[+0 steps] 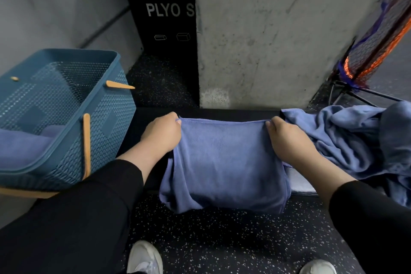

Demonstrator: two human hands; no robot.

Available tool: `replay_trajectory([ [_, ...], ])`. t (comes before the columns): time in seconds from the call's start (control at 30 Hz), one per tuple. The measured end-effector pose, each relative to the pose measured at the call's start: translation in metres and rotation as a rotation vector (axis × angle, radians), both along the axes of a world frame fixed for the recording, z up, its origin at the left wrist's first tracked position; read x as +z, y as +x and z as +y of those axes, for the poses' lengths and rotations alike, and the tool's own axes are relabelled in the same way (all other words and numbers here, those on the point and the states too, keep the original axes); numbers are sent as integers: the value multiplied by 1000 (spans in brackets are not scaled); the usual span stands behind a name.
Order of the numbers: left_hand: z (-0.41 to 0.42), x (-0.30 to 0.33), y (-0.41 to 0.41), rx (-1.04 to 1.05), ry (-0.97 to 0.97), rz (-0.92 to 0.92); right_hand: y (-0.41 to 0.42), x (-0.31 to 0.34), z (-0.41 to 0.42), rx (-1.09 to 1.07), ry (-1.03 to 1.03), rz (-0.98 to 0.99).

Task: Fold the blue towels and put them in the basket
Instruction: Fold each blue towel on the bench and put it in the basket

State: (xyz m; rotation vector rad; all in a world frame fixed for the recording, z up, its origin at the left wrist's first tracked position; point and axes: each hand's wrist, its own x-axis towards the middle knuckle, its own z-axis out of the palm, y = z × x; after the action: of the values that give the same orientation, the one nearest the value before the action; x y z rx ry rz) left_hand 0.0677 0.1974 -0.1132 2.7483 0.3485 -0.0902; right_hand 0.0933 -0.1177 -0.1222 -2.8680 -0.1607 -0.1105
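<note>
Centrally in the frame, a person's two hands hold one blue towel (224, 162) stretched flat between them over a dark tabletop (142, 122). At centre left, the left hand (161, 134) has its fingers curled and pinches the towel's upper left corner. At centre right, the right hand (287, 140) is curled the same way and pinches the upper right corner. The hands are well apart, so the top edge runs nearly straight between them. The rest of the towel drapes toward the viewer, and its lower edge hangs over the front of the tabletop above a speckled black floor (222, 240).

At the right edge of the frame, a crumpled pile of blue towels (355, 140) lies on the tabletop, just beside the right hand.

At the left of the frame sits a teal woven plastic basket (104, 118) with tan handles. A folded blue towel (24, 142) lies inside it, at the lower left.

Black sleeves cover both forearms. Two pale shoes (144, 258) show at the bottom edge. A concrete pillar (266, 40) fills the upper centre, with a black box lettered "PLYO" (164, 6) to its left.
</note>
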Motion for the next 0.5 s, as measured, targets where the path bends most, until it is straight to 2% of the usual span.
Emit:
replay_trajectory([
  [0.27,-4,-13,32,9,214,-39,36,-17,7,-68,-141,-24],
  [0.37,0,-25,39,-78,188,-116,36,-23,4,-72,-153,-19],
  [0.5,8,-31,46,-193,58,-131,38,-25,-1,23,-153,-5],
])
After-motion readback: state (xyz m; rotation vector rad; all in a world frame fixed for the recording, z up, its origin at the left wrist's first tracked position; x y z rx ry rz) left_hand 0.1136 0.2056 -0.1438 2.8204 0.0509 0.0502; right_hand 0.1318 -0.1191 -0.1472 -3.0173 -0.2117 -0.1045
